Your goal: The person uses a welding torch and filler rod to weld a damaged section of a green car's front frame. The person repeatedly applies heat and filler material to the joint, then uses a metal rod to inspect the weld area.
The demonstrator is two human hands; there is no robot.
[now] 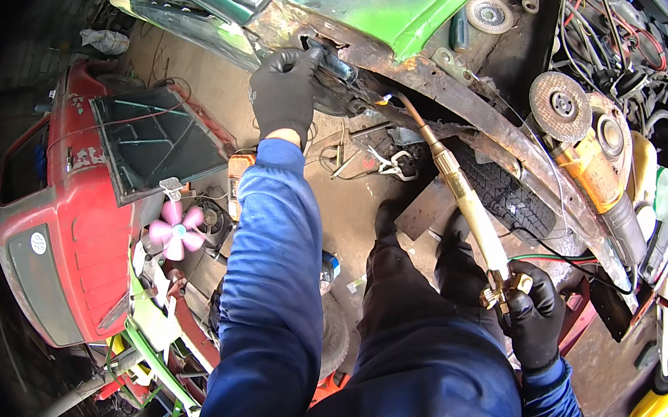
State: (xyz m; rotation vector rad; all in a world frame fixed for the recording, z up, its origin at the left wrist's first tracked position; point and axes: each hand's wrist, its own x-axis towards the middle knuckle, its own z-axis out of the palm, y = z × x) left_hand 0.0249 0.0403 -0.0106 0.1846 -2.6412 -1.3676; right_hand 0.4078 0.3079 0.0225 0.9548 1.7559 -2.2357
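Right hand (537,313), gloved, curls around the valve end of a brass-coloured torch (466,206) slanting ahead and leftward of it; near the tip, the left hand (284,90), arm outstretched, bends beside a rusted panel (419,75), its grip unclear.

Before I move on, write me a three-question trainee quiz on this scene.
1. Which hand holds the long brass gas torch?
2. True or false: the yellow-and-black angle grinder lies right of the torch in the picture.
3. The black-gloved left hand is nearest to: a) the pink bladed fan, b) the rusty metal bodywork, c) the black tire?

Key: 1. The black-gloved right hand; 2. True; 3. b.
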